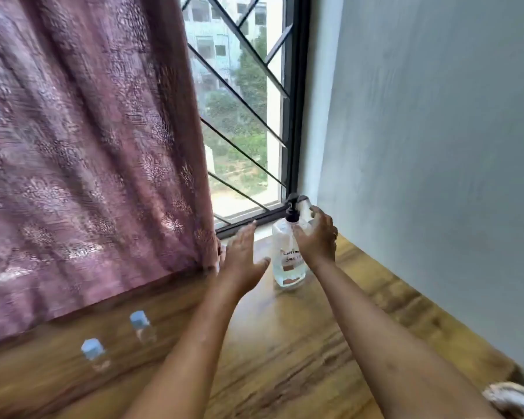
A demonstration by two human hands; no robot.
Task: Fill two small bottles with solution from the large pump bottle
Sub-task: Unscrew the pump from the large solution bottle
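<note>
pump bottle (289, 261) on table (285, 343), far right | two small bottles (93, 353) near left

The handwritten label (291, 257) on the large pump bottle (288, 261) is partly covered by the right hand (316, 237), and its words cannot be read. Whether that hand grips the bottle or only rests against it cannot be told. Left of the pump bottle, two small bottles (94, 355) (142, 326) are blurred, so their fill levels are not discernible. At the lower right, a pale rounded object (511, 399) is cut off by the frame's edge and is not identifiable.
</note>
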